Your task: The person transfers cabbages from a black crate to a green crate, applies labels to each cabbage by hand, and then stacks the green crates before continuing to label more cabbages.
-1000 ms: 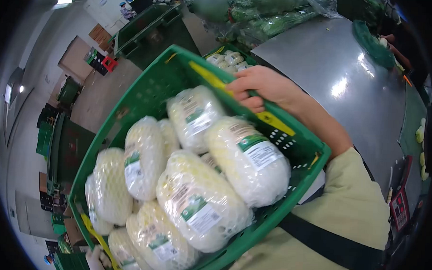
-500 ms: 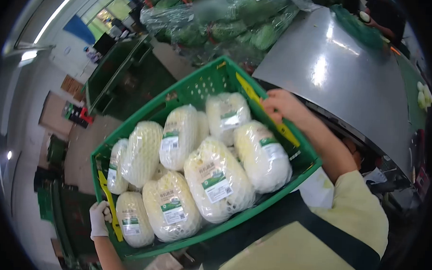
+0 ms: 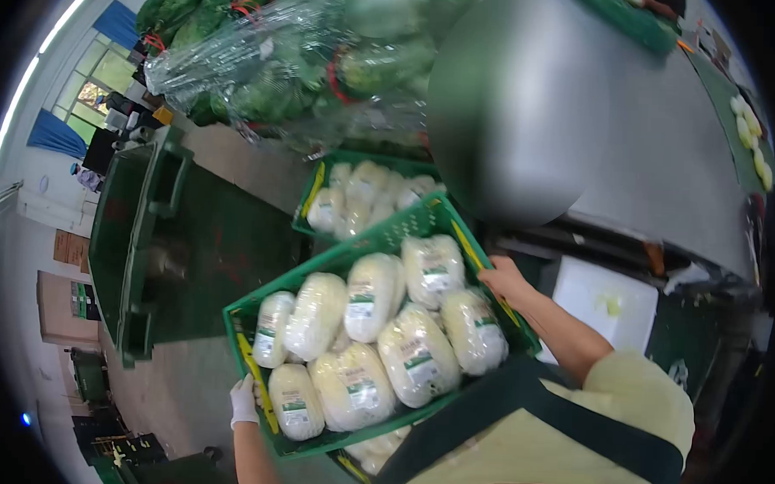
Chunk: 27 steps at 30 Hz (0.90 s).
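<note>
A green plastic crate [image 3: 422,222] is held tilted in front of my body, one end in each hand. Inside it lie several pale napa cabbages [image 3: 418,354] in white foam netting and clear wrap, with green-and-white labels. My left hand [image 3: 244,401], in a white glove, is closed on the crate's left end by a yellow handle strip [image 3: 256,382]. Bare, my right hand [image 3: 506,280] grips the opposite end at another yellow strip [image 3: 468,245]; its fingertips are partly hidden.
Beyond the held crate stands a second green crate [image 3: 303,213] of wrapped cabbages; part of another shows below. Plastic-wrapped leafy greens [image 3: 273,84] are piled ahead. A metal table [image 3: 656,140] is on the right, a large green bin [image 3: 225,245] on the left. A white box [image 3: 607,305] sits below the table.
The held crate now appears lower, farther right and smaller in view, with both hands still on it. The camera view has shifted, and the crates behind and below have come into sight.
</note>
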{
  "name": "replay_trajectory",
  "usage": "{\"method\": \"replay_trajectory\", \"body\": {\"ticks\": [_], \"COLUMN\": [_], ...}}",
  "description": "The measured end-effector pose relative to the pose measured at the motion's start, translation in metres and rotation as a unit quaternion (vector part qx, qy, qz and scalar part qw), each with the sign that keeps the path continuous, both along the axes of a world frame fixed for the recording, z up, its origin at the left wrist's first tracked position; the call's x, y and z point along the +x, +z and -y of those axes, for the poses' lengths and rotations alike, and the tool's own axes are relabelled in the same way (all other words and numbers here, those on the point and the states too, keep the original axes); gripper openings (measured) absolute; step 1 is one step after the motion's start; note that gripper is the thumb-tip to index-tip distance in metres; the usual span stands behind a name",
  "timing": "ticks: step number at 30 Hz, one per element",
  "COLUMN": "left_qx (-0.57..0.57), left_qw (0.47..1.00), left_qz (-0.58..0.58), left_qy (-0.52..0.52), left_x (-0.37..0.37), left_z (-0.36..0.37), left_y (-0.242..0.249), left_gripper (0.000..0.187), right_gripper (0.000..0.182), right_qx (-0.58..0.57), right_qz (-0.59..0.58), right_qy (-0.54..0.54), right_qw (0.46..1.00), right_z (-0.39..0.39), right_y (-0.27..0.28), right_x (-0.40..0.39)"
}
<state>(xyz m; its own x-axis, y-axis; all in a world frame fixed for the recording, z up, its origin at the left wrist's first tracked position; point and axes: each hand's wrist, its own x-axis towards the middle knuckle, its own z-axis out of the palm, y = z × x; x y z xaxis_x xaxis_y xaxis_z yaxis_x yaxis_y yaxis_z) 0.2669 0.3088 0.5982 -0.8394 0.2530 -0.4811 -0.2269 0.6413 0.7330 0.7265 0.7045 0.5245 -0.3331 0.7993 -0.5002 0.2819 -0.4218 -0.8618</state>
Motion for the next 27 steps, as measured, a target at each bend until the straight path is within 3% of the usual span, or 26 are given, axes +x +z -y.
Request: {"method": "replay_trajectory", "body": {"ticks": [4,9,10,14,15,17,20,22,23,24,25,26,27], "left_qx": [-0.018,0.010,0.011,0.041,0.073,0.098,0.179,0.321,0.353,0.319,0.283,0.297,0.398], "left_qw": [0.998,0.986,0.982,0.968,0.959,0.952,0.942,0.889,0.886,0.831,0.858,0.872,0.862], "left_qz": [-0.002,0.045,0.019,-0.008,-0.041,-0.076,-0.054,-0.127,-0.145,-0.371,-0.384,-0.381,-0.296], "left_qy": [-0.063,-0.162,-0.186,-0.248,-0.269,-0.278,-0.277,-0.302,-0.263,-0.264,-0.189,-0.073,0.106], "left_x": [-0.031,-0.065,-0.082,-0.112,-0.130,-0.134,-0.131,-0.140,-0.117,-0.119,-0.101,-0.089,-0.069], "left_z": [-0.041,-0.071,-0.096,-0.141,-0.148,-0.170,-0.171,-0.161,-0.122,-0.113,-0.083,-0.062,-0.047], "left_y": [-0.008,0.024,-0.008,-0.013,-0.039,-0.065,-0.088,-0.117,-0.069,-0.062,-0.039,-0.064,-0.100], "left_gripper": [0.051,0.048,0.048,0.046,0.049,0.047,0.039,0.036,0.032,0.029,0.029,0.029,0.025], "right_gripper": [0.023,0.027,0.027,0.029,0.029,0.031,0.034,0.035,0.035,0.035,0.035,0.034,0.034], "right_qx": [-0.078,-0.078,-0.067,-0.039,-0.033,0.006,0.057,0.084,0.091,0.060,0.057,0.055,0.040], "right_qz": [0.005,0.028,0.024,0.012,0.008,-0.002,-0.010,-0.007,-0.002,0.014,0.032,0.050,0.071], "right_qy": [-0.097,-0.219,-0.231,-0.303,-0.323,-0.340,-0.360,-0.359,-0.355,-0.342,-0.337,-0.336,-0.334], "right_qw": [0.992,0.972,0.970,0.952,0.946,0.940,0.931,0.929,0.930,0.938,0.939,0.939,0.939], "right_z": [0.035,0.135,0.134,0.194,0.213,0.227,0.257,0.264,0.268,0.238,0.228,0.222,0.216], "right_y": [0.049,0.136,0.112,0.125,0.118,0.077,0.022,0.013,0.020,0.017,0.014,0.009,0.006], "right_x": [0.024,0.042,0.031,0.019,0.015,0.008,0.011,0.015,0.010,0.008,0.008,0.011,0.015]}}
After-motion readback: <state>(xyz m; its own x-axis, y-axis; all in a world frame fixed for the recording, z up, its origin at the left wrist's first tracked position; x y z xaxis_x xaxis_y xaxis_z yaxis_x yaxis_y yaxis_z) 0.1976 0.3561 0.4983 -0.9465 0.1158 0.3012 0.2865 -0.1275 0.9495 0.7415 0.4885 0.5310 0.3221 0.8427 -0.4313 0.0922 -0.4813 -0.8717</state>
